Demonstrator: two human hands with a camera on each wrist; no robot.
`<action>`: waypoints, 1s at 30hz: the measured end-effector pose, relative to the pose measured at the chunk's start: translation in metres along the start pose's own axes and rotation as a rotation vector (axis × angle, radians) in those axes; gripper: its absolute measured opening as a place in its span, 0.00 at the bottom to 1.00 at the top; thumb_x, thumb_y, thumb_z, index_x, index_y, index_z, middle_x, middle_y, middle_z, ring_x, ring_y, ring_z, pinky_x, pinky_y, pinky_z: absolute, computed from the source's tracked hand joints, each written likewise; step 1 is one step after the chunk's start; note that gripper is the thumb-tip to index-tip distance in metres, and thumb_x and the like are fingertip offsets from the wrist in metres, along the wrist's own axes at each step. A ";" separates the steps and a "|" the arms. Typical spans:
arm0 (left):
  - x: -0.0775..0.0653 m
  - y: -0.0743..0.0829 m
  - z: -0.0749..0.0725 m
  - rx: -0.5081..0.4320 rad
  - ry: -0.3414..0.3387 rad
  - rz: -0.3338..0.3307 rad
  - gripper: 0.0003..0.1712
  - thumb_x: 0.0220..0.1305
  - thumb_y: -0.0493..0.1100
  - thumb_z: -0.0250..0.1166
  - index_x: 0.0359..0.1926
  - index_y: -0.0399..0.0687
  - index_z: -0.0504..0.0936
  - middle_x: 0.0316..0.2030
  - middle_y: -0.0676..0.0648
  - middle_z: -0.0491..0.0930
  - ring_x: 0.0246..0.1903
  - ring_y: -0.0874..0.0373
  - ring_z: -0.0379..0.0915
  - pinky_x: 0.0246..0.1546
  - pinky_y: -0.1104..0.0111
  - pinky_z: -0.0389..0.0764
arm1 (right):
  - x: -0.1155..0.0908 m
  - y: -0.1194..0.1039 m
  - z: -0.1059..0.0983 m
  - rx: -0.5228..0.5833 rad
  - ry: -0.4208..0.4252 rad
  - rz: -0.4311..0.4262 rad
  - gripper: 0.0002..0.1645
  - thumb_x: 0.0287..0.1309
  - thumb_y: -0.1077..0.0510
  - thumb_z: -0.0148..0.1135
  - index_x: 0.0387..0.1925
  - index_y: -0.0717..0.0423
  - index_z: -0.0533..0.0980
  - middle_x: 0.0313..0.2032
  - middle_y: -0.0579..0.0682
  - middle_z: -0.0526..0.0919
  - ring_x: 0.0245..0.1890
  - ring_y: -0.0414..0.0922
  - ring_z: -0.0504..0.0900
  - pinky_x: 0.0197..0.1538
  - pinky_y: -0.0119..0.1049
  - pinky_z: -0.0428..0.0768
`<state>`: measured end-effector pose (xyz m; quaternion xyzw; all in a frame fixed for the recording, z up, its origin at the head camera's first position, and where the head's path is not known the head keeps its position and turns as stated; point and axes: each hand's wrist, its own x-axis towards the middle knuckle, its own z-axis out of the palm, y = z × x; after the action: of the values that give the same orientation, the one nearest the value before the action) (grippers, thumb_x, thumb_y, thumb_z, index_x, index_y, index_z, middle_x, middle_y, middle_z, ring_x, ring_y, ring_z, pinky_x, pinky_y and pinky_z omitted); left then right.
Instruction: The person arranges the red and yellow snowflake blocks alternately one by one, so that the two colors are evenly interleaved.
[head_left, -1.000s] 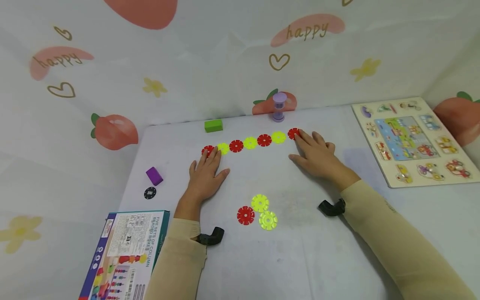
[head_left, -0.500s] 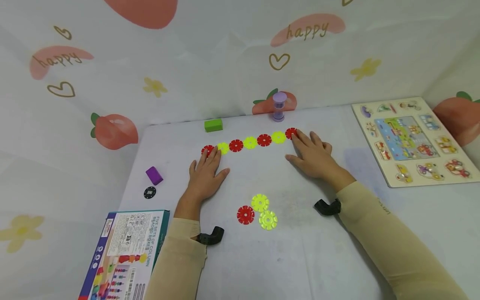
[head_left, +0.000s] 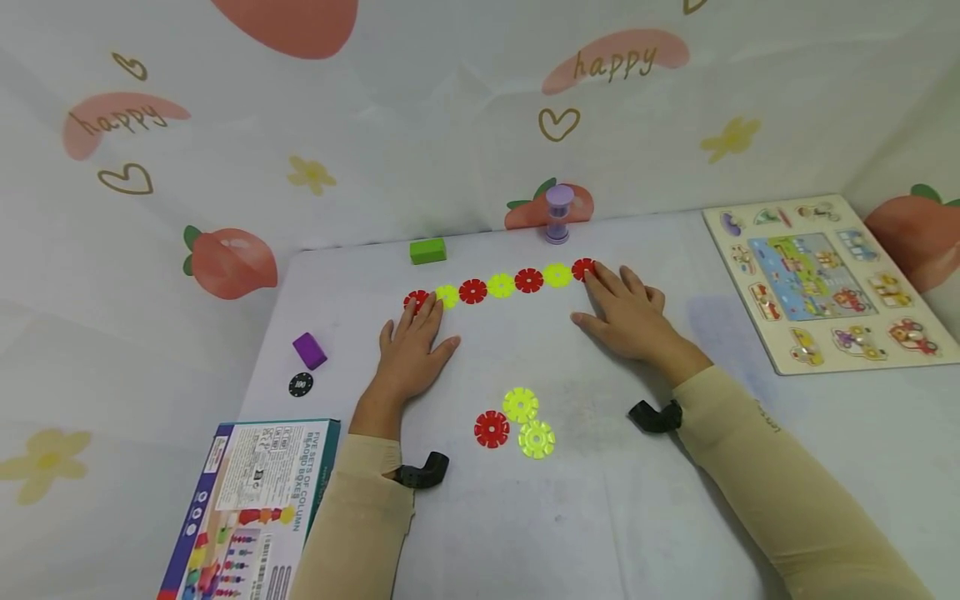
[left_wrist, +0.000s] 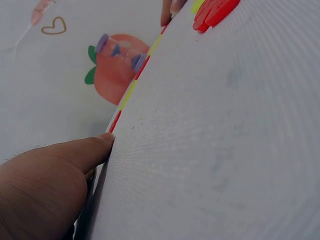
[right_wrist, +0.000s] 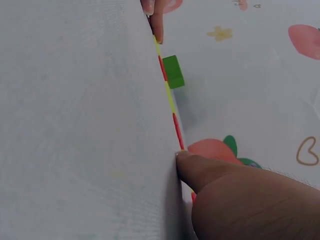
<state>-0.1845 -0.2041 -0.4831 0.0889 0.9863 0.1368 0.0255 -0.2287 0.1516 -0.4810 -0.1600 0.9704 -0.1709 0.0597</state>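
A row of red and yellow notched plastic discs, like snowflake building discs, alternates in colour across the table. My left hand (head_left: 408,360) lies flat with its fingertips on the red disc (head_left: 415,300) at the row's left end, beside a yellow disc (head_left: 447,297). At the other end, fingers of my right hand (head_left: 632,317) are spread, their tips touching the last red disc (head_left: 582,268) and partly covering it. That disc sits close to a yellow disc (head_left: 557,275). Nearer me lie a loose red disc (head_left: 491,429) and two yellow discs (head_left: 520,406).
Behind the row stand a green block (head_left: 427,251) and a purple hourglass (head_left: 557,215). To the left are a purple block (head_left: 309,351), a black chip marked 100 (head_left: 301,384) and a toy box (head_left: 258,492). A picture puzzle board (head_left: 828,283) lies at right.
My right hand has slid slightly left with the end red disc, narrowing its gap to the yellow disc beside it. My left hand has stayed in place.
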 end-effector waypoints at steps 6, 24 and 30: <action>0.001 -0.001 0.000 0.004 0.008 0.006 0.46 0.64 0.67 0.53 0.75 0.55 0.48 0.74 0.53 0.43 0.72 0.51 0.29 0.64 0.42 0.36 | 0.000 -0.001 0.000 -0.012 -0.008 0.003 0.53 0.60 0.26 0.45 0.75 0.50 0.46 0.75 0.52 0.41 0.71 0.62 0.35 0.57 0.68 0.43; 0.000 0.000 0.001 -0.005 -0.007 0.005 0.46 0.64 0.67 0.53 0.75 0.56 0.48 0.74 0.53 0.42 0.72 0.51 0.29 0.64 0.41 0.36 | -0.016 -0.009 -0.006 0.368 0.212 -0.098 0.40 0.63 0.38 0.54 0.71 0.49 0.59 0.72 0.49 0.52 0.69 0.55 0.52 0.59 0.65 0.54; 0.000 0.000 -0.001 0.008 -0.005 -0.001 0.46 0.64 0.67 0.53 0.75 0.56 0.48 0.74 0.53 0.42 0.72 0.51 0.29 0.64 0.42 0.36 | -0.052 -0.039 0.000 0.767 0.100 -0.232 0.29 0.65 0.52 0.59 0.65 0.49 0.65 0.59 0.51 0.71 0.51 0.48 0.74 0.50 0.48 0.75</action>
<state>-0.1846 -0.2044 -0.4821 0.0890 0.9868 0.1325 0.0274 -0.1684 0.1338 -0.4638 -0.2261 0.8133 -0.5339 0.0482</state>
